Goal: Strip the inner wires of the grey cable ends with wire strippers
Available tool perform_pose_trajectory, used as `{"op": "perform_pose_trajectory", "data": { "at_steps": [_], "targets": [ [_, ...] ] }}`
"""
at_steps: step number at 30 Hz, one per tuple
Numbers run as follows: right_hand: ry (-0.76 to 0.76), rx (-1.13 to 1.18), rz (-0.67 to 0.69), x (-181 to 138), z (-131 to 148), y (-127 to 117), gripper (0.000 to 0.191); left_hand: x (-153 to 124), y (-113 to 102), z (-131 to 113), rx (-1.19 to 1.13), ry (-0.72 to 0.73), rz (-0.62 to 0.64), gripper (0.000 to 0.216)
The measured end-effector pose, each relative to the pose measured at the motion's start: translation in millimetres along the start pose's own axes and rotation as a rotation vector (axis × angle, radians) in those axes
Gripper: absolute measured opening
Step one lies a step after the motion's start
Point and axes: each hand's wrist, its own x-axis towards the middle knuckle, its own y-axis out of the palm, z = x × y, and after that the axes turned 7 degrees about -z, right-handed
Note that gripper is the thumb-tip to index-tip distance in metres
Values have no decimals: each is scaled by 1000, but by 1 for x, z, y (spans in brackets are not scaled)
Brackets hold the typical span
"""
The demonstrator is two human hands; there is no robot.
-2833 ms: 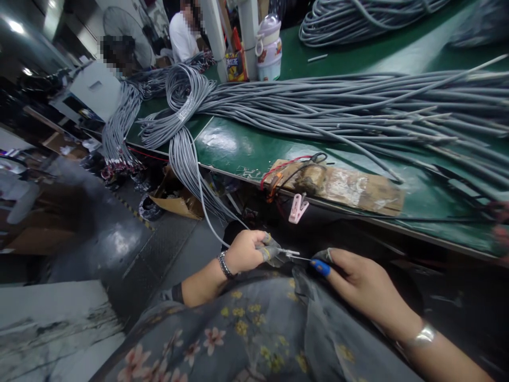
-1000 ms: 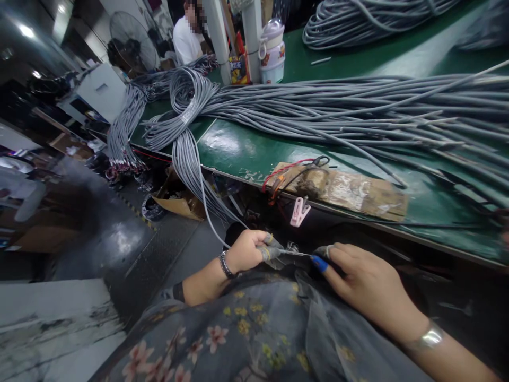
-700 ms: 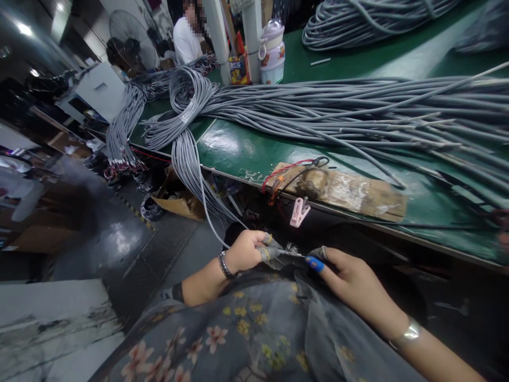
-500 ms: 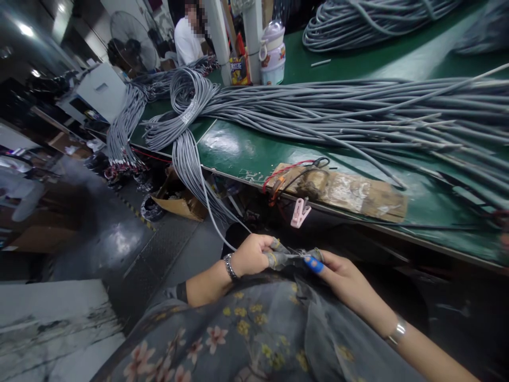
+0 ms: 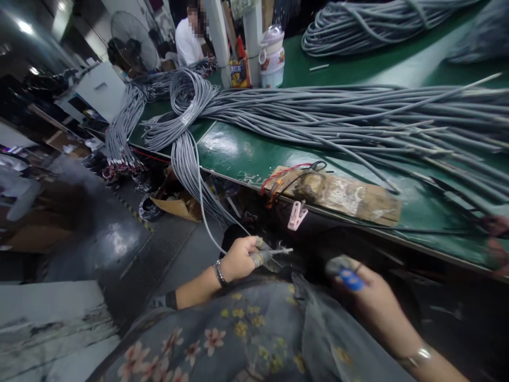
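My left hand (image 5: 241, 258) is closed around the end of a grey cable (image 5: 207, 223). Its stripped tip (image 5: 284, 251), with a pale core and frayed strands, sticks out to the right past covered fingertips. The cable runs back up to the hanging bundle at the table edge. My right hand (image 5: 368, 297) is apart from the cable, to its right, and blurred by motion. Blue tape wraps its thumb, and a grey cover is on another fingertip. Those fingers are pressed together; anything between them cannot be made out.
A long bundle of grey cables (image 5: 278, 114) lies across the green table (image 5: 226, 143). At its front edge are a taped cardboard strip (image 5: 358, 199), a red and black wire and a pink clip (image 5: 297, 215). A lidded cup (image 5: 272, 61) stands behind. A person (image 5: 186, 40) is farther back.
My right hand has come away from the cable end and moved right and down. My left hand has shifted slightly left, still holding the cable, whose tip now shows.
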Motion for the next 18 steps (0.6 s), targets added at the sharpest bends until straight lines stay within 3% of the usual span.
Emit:
{"op": "perform_pose_trajectory", "data": {
  "at_steps": [3,5,11,18],
  "targets": [
    [-9,-180,166,0,0,14,46,1,12,-11,-157,72,-1,39],
    [-53,-213,196,3,8,22,45,3,20,-20,-172,96,9,43],
    [-161,-175,44,8,28,33,43,8,32,-31,-150,143,30,39],
    [-157,-182,49,13,33,29,42,13,35,-29,-179,126,13,37]
  ]
}}
